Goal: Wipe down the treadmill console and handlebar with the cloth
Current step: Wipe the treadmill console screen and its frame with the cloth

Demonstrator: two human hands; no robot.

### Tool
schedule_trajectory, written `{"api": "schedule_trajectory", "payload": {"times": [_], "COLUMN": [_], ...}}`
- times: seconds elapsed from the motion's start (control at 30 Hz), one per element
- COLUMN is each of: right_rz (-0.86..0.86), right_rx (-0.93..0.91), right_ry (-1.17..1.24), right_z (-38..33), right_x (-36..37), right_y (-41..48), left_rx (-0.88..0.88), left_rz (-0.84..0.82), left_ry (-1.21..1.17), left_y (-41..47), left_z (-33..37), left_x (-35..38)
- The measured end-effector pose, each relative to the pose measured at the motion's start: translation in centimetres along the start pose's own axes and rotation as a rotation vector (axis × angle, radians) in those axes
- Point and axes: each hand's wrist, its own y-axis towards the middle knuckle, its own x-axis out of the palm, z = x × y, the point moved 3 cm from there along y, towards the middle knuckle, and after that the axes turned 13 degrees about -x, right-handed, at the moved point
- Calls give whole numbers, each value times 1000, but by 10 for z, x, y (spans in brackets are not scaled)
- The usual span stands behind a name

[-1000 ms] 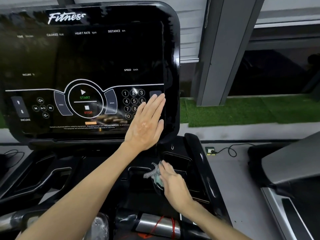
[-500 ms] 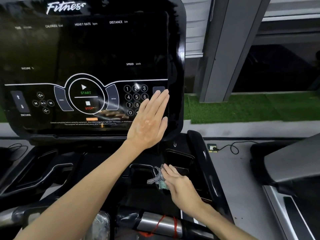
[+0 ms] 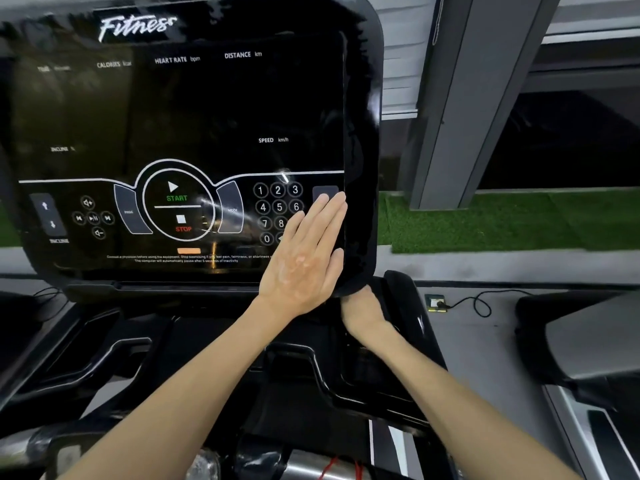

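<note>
While the console [image 3: 173,133] is braced at the keypad [image 3: 277,206] by the left grip [image 3: 304,258], flat with fingers straight, the right grip [image 3: 362,310] sits at its lower right corner. Fingers hidden, can't tell its state. Cloth unseen, likely there. Wipe along the edge, keep pressure off the buttons.

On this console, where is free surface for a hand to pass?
Free: the dark screen between the Fitness logo and the START ring. Crowded: the lower right corner, where the left hand overlaps the keypad and the right hand sits.
</note>
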Motion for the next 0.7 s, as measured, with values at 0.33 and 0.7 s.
{"api": "schedule_trajectory", "payload": {"times": [0.33, 0.7], "right_rz": [-77, -125], "right_rx": [-151, -334], "right_ry": [32, -27], "right_z": [22, 55], "right_x": [-21, 1], "right_y": [26, -28], "left_rx": [-8, -7], "left_rz": [-28, -8], "left_ry": [18, 13], "left_y": [0, 0], "left_z": [-1, 1], "left_x": [0, 1]}}
